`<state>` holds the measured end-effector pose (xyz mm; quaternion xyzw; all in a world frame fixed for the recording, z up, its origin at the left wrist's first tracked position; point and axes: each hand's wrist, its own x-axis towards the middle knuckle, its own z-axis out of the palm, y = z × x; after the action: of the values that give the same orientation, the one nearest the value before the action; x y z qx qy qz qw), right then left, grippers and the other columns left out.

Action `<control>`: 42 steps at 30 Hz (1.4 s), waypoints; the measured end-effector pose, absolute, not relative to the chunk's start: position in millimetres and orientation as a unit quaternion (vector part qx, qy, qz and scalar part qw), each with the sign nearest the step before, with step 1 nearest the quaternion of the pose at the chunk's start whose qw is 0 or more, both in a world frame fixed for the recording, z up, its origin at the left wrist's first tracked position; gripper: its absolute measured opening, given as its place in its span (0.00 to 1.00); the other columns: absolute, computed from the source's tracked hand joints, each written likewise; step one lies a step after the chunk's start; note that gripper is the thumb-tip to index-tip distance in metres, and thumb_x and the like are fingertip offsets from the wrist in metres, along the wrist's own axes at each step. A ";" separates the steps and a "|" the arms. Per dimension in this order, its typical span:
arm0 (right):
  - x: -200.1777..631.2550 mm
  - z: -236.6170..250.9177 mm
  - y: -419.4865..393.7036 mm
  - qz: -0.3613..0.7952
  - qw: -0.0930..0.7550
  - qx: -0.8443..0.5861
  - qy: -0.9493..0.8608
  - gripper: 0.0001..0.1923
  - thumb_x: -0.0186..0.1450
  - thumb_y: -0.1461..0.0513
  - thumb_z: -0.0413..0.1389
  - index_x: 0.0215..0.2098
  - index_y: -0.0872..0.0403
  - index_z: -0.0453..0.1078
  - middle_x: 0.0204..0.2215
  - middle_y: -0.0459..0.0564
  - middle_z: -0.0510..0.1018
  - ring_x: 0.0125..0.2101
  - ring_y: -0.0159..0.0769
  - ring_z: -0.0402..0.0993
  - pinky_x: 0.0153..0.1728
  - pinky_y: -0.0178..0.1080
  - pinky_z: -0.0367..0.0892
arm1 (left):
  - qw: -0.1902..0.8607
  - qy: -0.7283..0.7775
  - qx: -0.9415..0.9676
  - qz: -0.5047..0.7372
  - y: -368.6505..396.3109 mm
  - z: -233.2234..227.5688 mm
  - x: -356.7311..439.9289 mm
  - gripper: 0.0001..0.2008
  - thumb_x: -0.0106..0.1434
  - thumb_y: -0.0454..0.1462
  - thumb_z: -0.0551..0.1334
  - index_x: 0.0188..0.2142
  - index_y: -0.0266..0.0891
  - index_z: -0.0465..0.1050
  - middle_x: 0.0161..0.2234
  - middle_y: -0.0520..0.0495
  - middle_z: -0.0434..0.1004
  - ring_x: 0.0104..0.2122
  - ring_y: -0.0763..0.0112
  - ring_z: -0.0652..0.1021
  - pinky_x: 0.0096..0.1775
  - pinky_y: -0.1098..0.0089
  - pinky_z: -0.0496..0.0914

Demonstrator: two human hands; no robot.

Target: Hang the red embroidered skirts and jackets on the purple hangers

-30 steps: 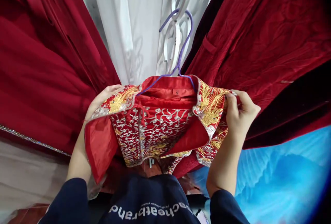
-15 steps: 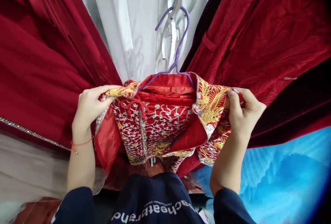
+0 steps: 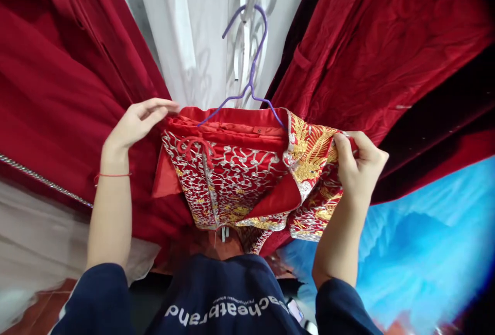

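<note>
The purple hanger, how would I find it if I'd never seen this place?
Look between the big red garments to the white fabric in the middle. In front of it, the purple hanger rises from the embroidered red jacket. It is the only thin purple hook there.

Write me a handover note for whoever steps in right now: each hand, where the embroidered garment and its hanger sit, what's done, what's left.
Left hand: open, fingers extended, fingertips at the top left corner of the embroidered red garment; no grip on it.
Right hand: shut in a grip on the garment's gold-embroidered right flap.
The garment is on the purple hanger, whose hook points up in front of the white curtain; red drapes hang on both sides.
Done: hanger is inside the neckline, size label showing.
Left: the right flap is folded open, showing the plain red lining; the front is not closed.
</note>
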<state>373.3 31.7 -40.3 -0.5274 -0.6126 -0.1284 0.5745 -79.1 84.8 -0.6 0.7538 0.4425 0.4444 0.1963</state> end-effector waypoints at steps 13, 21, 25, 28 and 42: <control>404.3 -59.4 -5.9 -0.185 0.591 -0.607 -0.498 0.18 0.64 0.50 0.58 0.26 0.56 0.74 0.16 0.41 0.63 0.18 0.25 0.57 0.22 0.31 0.53 | 0.069 0.498 0.757 0.417 39.5 1.8 -43.7 0.15 0.63 0.47 0.63 0.41 0.39 0.78 0.42 0.47 0.82 0.42 0.63 0.79 0.48 0.68 0.71; 482.9 -72.6 -38.0 -0.283 0.595 -0.662 -0.357 0.16 0.58 0.55 0.58 0.16 0.51 0.61 0.12 0.42 0.57 0.15 0.30 0.51 0.23 0.39 0.48 | 0.033 0.514 0.759 0.398 15.6 16.0 -45.2 0.14 0.64 0.45 0.65 0.41 0.37 0.78 0.38 0.52 0.82 0.38 0.70 0.76 0.43 0.71 0.69; 509.0 -73.4 -64.6 -0.338 0.620 -0.664 -0.246 0.20 0.54 0.57 0.56 0.14 0.48 0.49 0.11 0.41 0.51 0.15 0.31 0.45 0.24 0.42 0.45 | 0.013 0.538 0.756 0.373 5.6 21.4 -42.5 0.14 0.66 0.45 0.64 0.41 0.36 0.78 0.38 0.52 0.81 0.37 0.72 0.75 0.42 0.73 0.67; 485.5 -80.8 -87.4 -0.260 0.592 -0.680 -0.345 0.21 0.60 0.55 0.55 0.15 0.49 0.52 0.12 0.40 0.51 0.16 0.30 0.46 0.23 0.41 0.46 | -0.014 0.576 0.739 0.349 -1.1 18.8 -35.9 0.16 0.66 0.45 0.64 0.43 0.34 0.77 0.39 0.50 0.81 0.38 0.72 0.75 0.43 0.72 0.67; 387.9 -143.4 -165.5 0.154 0.556 -0.650 -0.494 0.22 0.66 0.47 0.56 0.24 0.54 0.66 0.19 0.40 0.60 0.22 0.28 0.55 0.23 0.33 0.53 | 0.124 0.439 0.788 0.415 -135.8 -99.8 116.8 0.14 0.70 0.40 0.57 0.53 0.46 0.74 0.50 0.42 0.78 0.53 0.60 0.76 0.55 0.60 0.69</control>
<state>387.9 -165.5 -143.4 -0.6504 -0.4941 0.1541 0.5560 116.8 -135.8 -99.8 0.7876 0.4387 0.4146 0.1237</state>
